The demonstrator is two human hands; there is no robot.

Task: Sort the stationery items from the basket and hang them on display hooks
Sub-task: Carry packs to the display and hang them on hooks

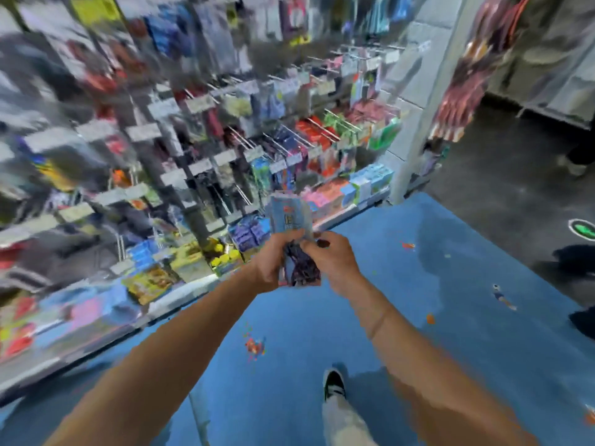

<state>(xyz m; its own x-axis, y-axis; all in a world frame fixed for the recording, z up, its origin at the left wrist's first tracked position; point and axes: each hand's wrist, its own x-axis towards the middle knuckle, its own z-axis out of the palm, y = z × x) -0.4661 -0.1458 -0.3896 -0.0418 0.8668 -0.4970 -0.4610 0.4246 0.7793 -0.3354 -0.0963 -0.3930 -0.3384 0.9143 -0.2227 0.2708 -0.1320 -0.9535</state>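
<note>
Now both hands meet just in front of the display rack (225, 140), level with its lowest shelves, and hold a small sheaf of hanging packets (291, 220) between them. The left hand (273, 263) grips the sheaf on the side nearer the rack, its fingers (289, 237) curled over the top of the dark lower part. The right hand (336, 263) pinches the same bundle from the side away from the rack. Pale blue card headers stand up above both hands, tilted toward the rack. The view is smeared, so I cannot tell how many packets there are or what the dark contents are. The basket is not in view.

These look like light, thin packs with a stiff card top over a soft, crinkly bag. They are likely slick against each other and prone to fan out or slip. The best hold for hanging is probably a pinch on one card header just under its hole, while the other hand holds the rest. Wire hooks (317, 123) jut out of the rack higher up, many already carrying stock.
</note>
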